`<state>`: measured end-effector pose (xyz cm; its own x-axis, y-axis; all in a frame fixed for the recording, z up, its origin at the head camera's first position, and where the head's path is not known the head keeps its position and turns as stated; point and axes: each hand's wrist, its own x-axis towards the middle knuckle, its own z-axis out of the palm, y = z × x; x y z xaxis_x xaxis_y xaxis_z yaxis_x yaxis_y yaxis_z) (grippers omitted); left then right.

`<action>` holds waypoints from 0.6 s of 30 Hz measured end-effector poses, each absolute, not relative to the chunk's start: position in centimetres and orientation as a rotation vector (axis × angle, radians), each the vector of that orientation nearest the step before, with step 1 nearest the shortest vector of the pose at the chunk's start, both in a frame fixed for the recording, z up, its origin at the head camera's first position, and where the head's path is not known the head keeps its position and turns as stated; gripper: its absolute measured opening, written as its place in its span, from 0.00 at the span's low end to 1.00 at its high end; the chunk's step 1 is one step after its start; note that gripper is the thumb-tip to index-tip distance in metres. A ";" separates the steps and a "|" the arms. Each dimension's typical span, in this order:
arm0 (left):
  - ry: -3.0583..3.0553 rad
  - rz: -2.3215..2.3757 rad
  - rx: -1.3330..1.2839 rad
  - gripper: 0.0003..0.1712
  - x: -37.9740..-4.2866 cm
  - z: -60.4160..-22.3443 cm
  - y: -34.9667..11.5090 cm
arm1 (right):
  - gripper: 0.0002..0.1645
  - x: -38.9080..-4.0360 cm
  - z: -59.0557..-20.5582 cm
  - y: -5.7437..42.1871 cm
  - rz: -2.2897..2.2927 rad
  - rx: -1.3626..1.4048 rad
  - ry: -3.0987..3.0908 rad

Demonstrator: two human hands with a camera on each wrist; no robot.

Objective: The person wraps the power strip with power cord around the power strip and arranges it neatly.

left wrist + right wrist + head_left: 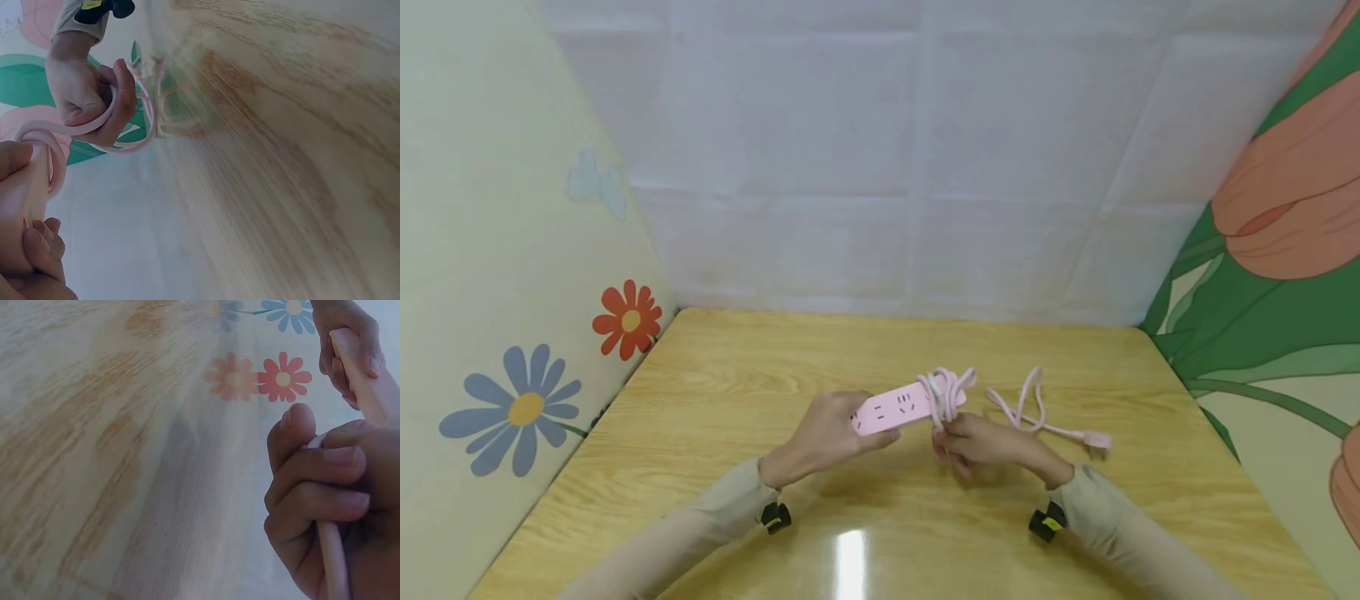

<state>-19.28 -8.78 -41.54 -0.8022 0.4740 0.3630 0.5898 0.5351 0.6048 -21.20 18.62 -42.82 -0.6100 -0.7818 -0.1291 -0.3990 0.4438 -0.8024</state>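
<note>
A pink power strip is held above the table, its socket face up and its right end slightly raised. My left hand grips its left end, thumb along the near side. Loops of pink cord wrap around the strip's right end. Just below those loops, my right hand holds the cord; in the right wrist view its curled fingers close round the cord. From there the free cord runs right in a loose loop to the plug, lying on the table.
The wooden table bears a bright light reflection near its front. A white cloth hangs behind it. Flower-painted panels stand at the left and right sides. Each wrist wears a small black camera.
</note>
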 end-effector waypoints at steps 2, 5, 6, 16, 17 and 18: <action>-2.601 -1.101 -0.931 0.24 -19.3 -41.6 -8.7 | 0.19 -21.1 -42.8 18.6 -1.039 -0.981 2.210; -2.580 -1.090 -0.963 0.24 -19.2 -41.6 -8.6 | 0.17 -21.0 -42.9 18.4 -1.044 -0.966 2.200; -2.576 -1.091 -0.969 0.24 -19.1 -41.6 -8.6 | 0.16 -20.9 -42.9 18.4 -1.048 -0.963 2.195; -2.526 -1.135 -1.011 0.23 -19.0 -41.8 -8.5 | 0.16 -20.6 -43.7 17.7 -1.109 -1.037 2.358; -2.521 -1.129 -1.010 0.23 -19.0 -41.8 -8.5 | 0.15 -20.6 -43.8 17.7 -1.112 -1.045 2.389; -2.517 -1.125 -1.013 0.23 -19.1 -41.8 -8.5 | 0.14 -20.6 -43.9 17.6 -1.113 -1.041 2.416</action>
